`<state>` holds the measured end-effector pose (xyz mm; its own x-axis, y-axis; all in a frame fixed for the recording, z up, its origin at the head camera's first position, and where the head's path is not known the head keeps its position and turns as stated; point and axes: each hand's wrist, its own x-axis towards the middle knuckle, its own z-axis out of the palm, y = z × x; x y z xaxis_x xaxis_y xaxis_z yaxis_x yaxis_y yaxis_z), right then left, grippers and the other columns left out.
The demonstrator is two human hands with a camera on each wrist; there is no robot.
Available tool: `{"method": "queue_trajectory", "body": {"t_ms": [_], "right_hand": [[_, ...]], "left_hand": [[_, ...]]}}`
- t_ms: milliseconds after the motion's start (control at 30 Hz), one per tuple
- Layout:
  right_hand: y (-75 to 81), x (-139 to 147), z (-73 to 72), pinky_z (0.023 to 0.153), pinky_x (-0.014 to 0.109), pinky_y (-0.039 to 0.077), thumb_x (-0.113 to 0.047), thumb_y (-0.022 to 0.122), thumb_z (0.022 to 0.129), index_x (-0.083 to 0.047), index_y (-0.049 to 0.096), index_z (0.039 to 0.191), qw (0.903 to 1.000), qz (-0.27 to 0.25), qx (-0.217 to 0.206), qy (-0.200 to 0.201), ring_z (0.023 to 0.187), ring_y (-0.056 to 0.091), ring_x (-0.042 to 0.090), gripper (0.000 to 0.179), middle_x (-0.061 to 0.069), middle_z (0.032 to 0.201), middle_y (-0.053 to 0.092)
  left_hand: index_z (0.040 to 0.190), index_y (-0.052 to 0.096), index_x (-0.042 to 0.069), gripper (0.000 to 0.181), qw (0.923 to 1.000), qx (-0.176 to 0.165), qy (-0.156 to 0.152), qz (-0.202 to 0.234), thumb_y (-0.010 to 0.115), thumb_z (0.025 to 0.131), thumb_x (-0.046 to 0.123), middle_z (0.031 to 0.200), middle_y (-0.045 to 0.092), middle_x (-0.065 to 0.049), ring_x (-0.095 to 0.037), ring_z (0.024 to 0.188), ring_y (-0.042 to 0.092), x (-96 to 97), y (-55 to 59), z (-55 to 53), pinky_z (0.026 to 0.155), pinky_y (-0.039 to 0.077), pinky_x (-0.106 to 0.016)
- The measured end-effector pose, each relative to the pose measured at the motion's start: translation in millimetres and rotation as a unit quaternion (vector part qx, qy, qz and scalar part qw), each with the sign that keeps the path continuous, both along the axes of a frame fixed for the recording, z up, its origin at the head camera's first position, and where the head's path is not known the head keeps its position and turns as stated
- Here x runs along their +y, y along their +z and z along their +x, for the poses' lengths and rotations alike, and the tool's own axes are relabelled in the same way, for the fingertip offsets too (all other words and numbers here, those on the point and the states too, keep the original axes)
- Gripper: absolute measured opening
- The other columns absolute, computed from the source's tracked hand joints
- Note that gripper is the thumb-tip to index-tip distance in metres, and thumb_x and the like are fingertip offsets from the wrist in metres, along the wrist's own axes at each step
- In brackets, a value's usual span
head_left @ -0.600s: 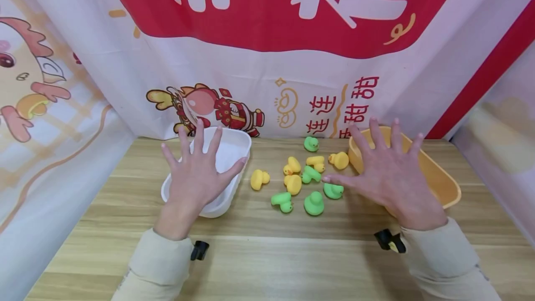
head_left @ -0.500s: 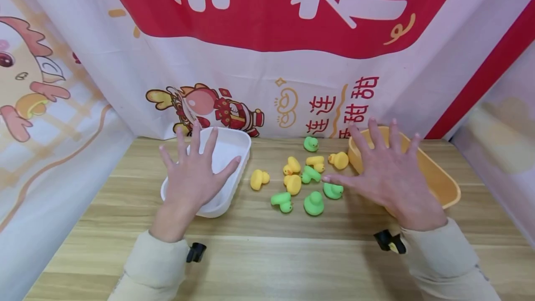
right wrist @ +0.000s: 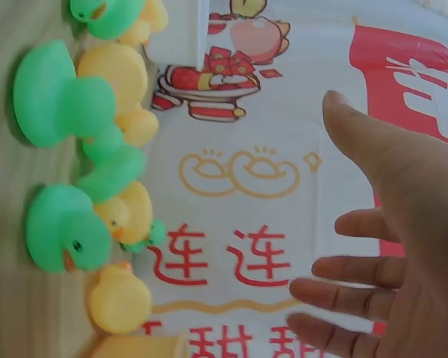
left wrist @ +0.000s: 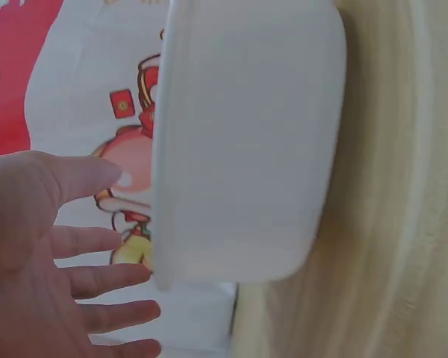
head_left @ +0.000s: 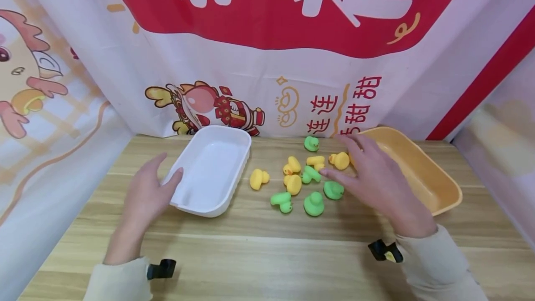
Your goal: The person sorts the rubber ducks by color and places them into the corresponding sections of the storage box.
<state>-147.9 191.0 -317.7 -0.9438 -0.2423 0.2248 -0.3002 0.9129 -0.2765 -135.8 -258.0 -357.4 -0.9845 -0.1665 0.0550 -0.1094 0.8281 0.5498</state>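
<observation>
A: Where are the hands?
B: The left hand (head_left: 146, 193) is beside the white tray (head_left: 213, 166), fingers spread, pinching nothing; I can't tell whether its thumb meets the rim. The right hand (head_left: 377, 181) is over the left edge of the orange tray (head_left: 418, 171), fingers apart and loosely bent, nothing between them
A: And the ducks?
B: On the wooden table (head_left: 267, 264) between the 2 trays: 5 yellow ducks (head_left: 293, 184) and 5 green ducks (head_left: 314, 204), some upright, some tipped over
A: So which step is this?
B: An approach, I'd say, with 0 ducks picked up and the right thumb nearest the cluster
A: What would the next move need?
B: Probably 1 hand lowered, thumb and fingertips closing on a single duck without knocking its neighbours. The lone yellow duck (head_left: 257, 179) nearest the white tray looks easiest, since it stands apart
</observation>
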Motion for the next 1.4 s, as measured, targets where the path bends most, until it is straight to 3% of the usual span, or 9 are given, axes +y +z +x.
{"method": "queue_trajectory", "body": {"t_ms": [267,400,467,567,700,867,933,1133,1400], "right_hand": [[-21.8,-21.4,-9.4,0.091,0.052,0.063,-0.045,0.080,0.097,-0.016,0.063,0.143,0.9970,-0.062,-0.038,0.026,0.113,0.066,0.031,0.057,0.011,0.143,0.062],[-33.1,-39.0,-18.8,0.083,0.043,0.063,-0.041,0.082,0.097,-0.015,0.070,0.138,0.9935,-0.083,-0.059,0.051,0.105,0.069,0.026,0.050,0.007,0.126,0.070],[-38.2,-48.9,-24.5,0.082,0.040,0.064,-0.038,0.083,0.096,-0.013,0.072,0.136,0.9893,-0.104,-0.074,0.071,0.103,0.070,0.025,0.048,0.007,0.123,0.073],[-44.4,-62.7,-33.9,0.082,0.038,0.065,-0.031,0.085,0.096,-0.010,0.074,0.132,0.9783,-0.146,-0.098,0.110,0.102,0.073,0.024,0.043,0.009,0.122,0.077],[-51.5,-78.6,-46.7,0.087,0.037,0.066,-0.026,0.086,0.095,-0.012,0.075,0.129,0.9617,-0.192,-0.142,0.135,0.104,0.075,0.022,0.038,0.011,0.125,0.078],[-59.4,-94.5,-61.4,0.095,0.039,0.064,-0.020,0.084,0.096,-0.011,0.075,0.128,0.9445,-0.222,-0.198,0.139,0.110,0.073,0.021,0.034,0.011,0.126,0.077],[-61.9,-99.7,-66.2,0.097,0.039,0.063,-0.018,0.084,0.095,-0.008,0.075,0.127,0.9404,-0.225,-0.210,0.144,0.110,0.073,0.022,0.035,0.011,0.125,0.077],[-64.9,-110.3,-74.8,0.099,0.038,0.063,-0.012,0.086,0.092,-0.003,0.074,0.128,0.9328,-0.229,-0.237,0.146,0.108,0.073,0.021,0.038,0.011,0.119,0.078],[-73.8,-121.8,-83.6,0.100,0.036,0.063,-0.008,0.086,0.091,-0.006,0.075,0.123,0.9352,-0.195,-0.257,0.146,0.109,0.074,0.021,0.035,0.008,0.117,0.078]], "left_hand": [[0.167,0.029,-0.001,0.071,0.9893,-0.073,0.023,0.125,0.053,0.113,0.038,0.167,0.038,-0.032,-0.057,0.151,0.040,-21.4,-15.2,7.4,0.120,0.044,-0.069],[0.168,0.031,0.002,0.068,0.9766,-0.103,0.030,0.187,0.053,0.113,0.037,0.167,0.040,-0.030,-0.050,0.150,0.046,-28.9,-22.5,10.8,0.113,0.057,-0.051],[0.168,0.031,0.003,0.067,0.9672,-0.119,0.031,0.222,0.054,0.113,0.035,0.167,0.040,-0.030,-0.041,0.143,0.055,-32.6,-26.3,13.0,0.104,0.062,-0.037],[0.169,0.029,0.003,0.067,0.9460,-0.131,0.037,0.294,0.056,0.113,0.029,0.168,0.038,-0.030,-0.018,0.123,0.068,-36.2,-32.2,15.4,0.094,0.065,-0.026],[0.168,0.029,0.002,0.067,0.9167,-0.116,0.043,0.380,0.059,0.112,0.024,0.161,0.047,-0.026,0.001,0.102,0.070,-38.6,-38.1,16.1,0.094,0.067,-0.036],[0.165,0.034,-0.001,0.066,0.8927,-0.104,0.048,0.436,0.063,0.110,0.020,0.122,0.069,0.005,-0.002,0.100,0.073,-41.8,-40.7,16.6,0.094,0.067,-0.041],[0.165,0.034,-0.002,0.066,0.8883,-0.106,0.046,0.444,0.065,0.110,0.020,0.114,0.070,0.012,-0.004,0.101,0.074,-42.8,-41.1,16.7,0.094,0.066,-0.041],[0.165,0.035,-0.001,0.068,0.8823,-0.110,0.041,0.456,0.066,0.109,0.021,0.117,0.071,0.011,-0.007,0.103,0.076,-43.8,-43.4,15.6,0.097,0.065,-0.042],[0.164,0.036,-0.001,0.068,0.8745,-0.110,0.045,0.470,0.068,0.108,0.022,0.114,0.072,0.014,-0.007,0.106,0.075,-46.5,-43.0,18.7,0.098,0.065,-0.042]]}}
